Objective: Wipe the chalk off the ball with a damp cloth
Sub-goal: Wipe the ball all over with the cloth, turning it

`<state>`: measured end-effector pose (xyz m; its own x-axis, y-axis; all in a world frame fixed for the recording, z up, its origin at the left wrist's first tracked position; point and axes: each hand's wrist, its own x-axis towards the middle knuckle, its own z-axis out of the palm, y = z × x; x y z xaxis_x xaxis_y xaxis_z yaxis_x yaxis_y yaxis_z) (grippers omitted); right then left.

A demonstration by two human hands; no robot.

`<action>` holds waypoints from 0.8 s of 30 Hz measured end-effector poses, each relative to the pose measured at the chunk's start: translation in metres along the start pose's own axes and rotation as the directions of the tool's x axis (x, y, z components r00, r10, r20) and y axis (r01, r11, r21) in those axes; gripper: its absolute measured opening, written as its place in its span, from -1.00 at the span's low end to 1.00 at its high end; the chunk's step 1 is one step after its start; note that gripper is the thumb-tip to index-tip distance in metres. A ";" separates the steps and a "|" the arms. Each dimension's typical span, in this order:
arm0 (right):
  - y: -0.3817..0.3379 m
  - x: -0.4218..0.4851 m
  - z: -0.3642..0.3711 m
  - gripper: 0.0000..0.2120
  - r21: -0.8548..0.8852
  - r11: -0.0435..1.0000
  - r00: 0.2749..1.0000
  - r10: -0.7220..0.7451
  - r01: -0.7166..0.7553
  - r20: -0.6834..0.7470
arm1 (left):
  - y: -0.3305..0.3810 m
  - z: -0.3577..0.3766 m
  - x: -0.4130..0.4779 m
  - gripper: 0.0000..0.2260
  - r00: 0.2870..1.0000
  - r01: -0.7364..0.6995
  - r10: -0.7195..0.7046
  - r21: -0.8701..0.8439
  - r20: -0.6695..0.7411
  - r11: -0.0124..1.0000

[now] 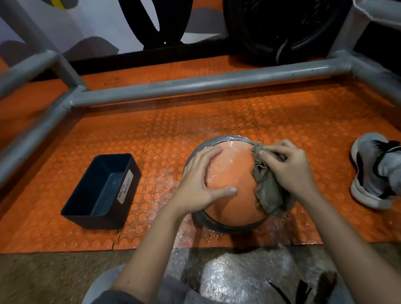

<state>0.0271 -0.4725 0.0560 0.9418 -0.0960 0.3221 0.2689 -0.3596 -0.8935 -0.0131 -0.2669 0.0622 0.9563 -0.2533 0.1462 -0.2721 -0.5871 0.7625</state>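
**Two jobs at once: steady and scrub**

Both hands are on the orange pebbled rubber ball (232,173), which sits on the orange studded rubber mat (192,119) just below the centre of the view. The left hand (201,182) lies flat over the ball's 9 o'clock side. Its grip is apart, with fingers spread and thumb stretched across the top, pressing rather than grasping. The right hand (288,169) has its grip clamped on the crumpled olive-brown cloth (266,187), and its fingertips pinch the bunched fabric against the ball's 3 o'clock flank.

To do this step well, I judge, the left palm should press firmly down so the round ball cannot roll. The right hand should drag the cloth in overlapping strokes, and the ball should then be turned to bring untouched areas up. The grey band (220,140) at 12 o'clock looks pale and speckled, probably from chalk caught in its texture, so it likely needs harder rubbing. A fresh fold of cloth would help stop smearing.

The orange panel gleams wet near the top, and the fabric looks soft, limp and absorbent. White dust flecks the mat around the ball. At 9 o'clock stands a dark rectangular plastic bin (95,222) labelled waste basket. At 3 o'clock is a grey knit shoe (371,170), and grey metal tubing (201,83) crosses at 12 o'clock.
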 end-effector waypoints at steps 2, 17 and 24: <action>0.002 -0.008 0.002 -0.92 0.019 1.000 0.999 0.013 -0.012 -0.052 | 0.003 -0.007 0.004 -0.37 0.999 0.051 -0.048 -0.152 0.020 0.987; 0.009 -0.061 0.024 -0.61 -0.224 0.965 0.963 -0.183 0.137 -0.197 | 0.025 0.028 0.038 -0.70 0.922 0.138 -0.010 0.305 -0.386 0.942; 0.027 -0.036 0.002 -0.67 -0.190 0.982 0.993 -0.029 0.007 -0.114 | 0.005 0.014 0.027 -0.59 0.940 -0.065 0.159 0.298 -0.302 0.952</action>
<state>0.0008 -0.4765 0.0193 0.9046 -0.1909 0.3811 0.2320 -0.5297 -0.8158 0.0099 -0.2874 0.0607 0.8880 -0.0993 0.4490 -0.3535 -0.7718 0.5286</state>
